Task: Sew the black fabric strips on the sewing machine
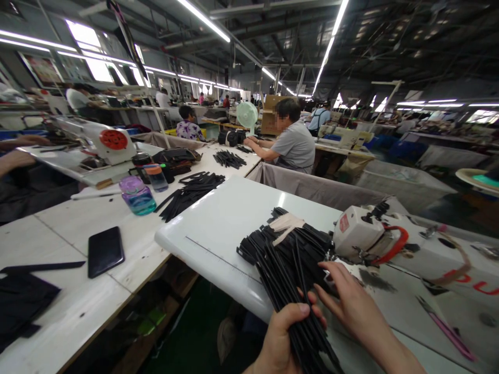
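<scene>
My left hand point(284, 332) is wrapped round a bunch of thin black fabric strips point(278, 280), thumb on top, the strips slanting up and away over the front edge of the sewing table. Just to its right is my right hand point(349, 298), fingers stretched out and apart, the fingertips close beside the strips; whether they touch is hard to tell. Behind the held bunch, a bigger pile of black strips point(249, 244) lies on the white tabletop point(218, 218), with a cream cloth band point(287, 224) across it. The pile reaches up to the sewing machine head point(354, 231).
Pink-handled snips point(448, 327) lie at the right. On the left table are a phone point(105, 252), a purple-and-teal bottle point(137, 196), a second bottle point(156, 178) and more black strips point(191, 195). A co-worker in grey point(298, 145) sits across, handling black pieces. Another sewing machine point(97, 140) stands left.
</scene>
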The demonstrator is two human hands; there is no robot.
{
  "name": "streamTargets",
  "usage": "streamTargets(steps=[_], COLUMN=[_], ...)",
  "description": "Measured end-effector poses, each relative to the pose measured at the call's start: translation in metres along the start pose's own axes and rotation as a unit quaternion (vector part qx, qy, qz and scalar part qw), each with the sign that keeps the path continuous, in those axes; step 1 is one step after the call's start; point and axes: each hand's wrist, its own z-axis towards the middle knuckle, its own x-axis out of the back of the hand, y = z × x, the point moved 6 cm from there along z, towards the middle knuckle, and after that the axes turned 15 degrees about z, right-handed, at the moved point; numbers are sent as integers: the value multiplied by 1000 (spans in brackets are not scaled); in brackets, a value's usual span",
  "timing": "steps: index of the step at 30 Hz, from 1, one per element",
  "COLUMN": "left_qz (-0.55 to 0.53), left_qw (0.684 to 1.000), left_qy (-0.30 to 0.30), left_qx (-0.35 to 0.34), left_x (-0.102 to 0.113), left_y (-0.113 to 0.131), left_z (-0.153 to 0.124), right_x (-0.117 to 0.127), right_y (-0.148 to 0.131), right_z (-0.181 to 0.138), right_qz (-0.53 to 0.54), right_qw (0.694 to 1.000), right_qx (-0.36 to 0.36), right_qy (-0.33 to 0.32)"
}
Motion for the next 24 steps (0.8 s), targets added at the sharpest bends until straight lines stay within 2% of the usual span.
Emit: streamTargets(steps=[3,6,9,12,15,17,21,24], left_qz=[61,99,64,20,37,52,31,8], left_qw=[997,990,993,998,999,998,997,999], left_qy=[-43,-80,-53,-17,-16,-41,-71,-48], left_qx=[-6,-56,-79,-48,-15,-12,-13,2], left_x=[-1,-6,-8,-4,0,-2,-5,1], left_y=[-1,3,6,4,3,3,3,0], left_z=[-1,-5,-6,-5,-3,-3,-2,0], right_x=[-12,-10,0,15,24,23,15,16], right_y=[10,10,3,-13,-34,-48,-75,-75], right_z=[-2,-4,-1,0,-10,-21,-38,-36], right_qz=[-24,-34,-42,-40,-33,-25,2,70], right_qw=[1000,999,998,995,992,992,985,985], right_qx=[8,20,23,42,66,93,170,145], right_qy=[9,18,33,76,102,86,-13,-67])
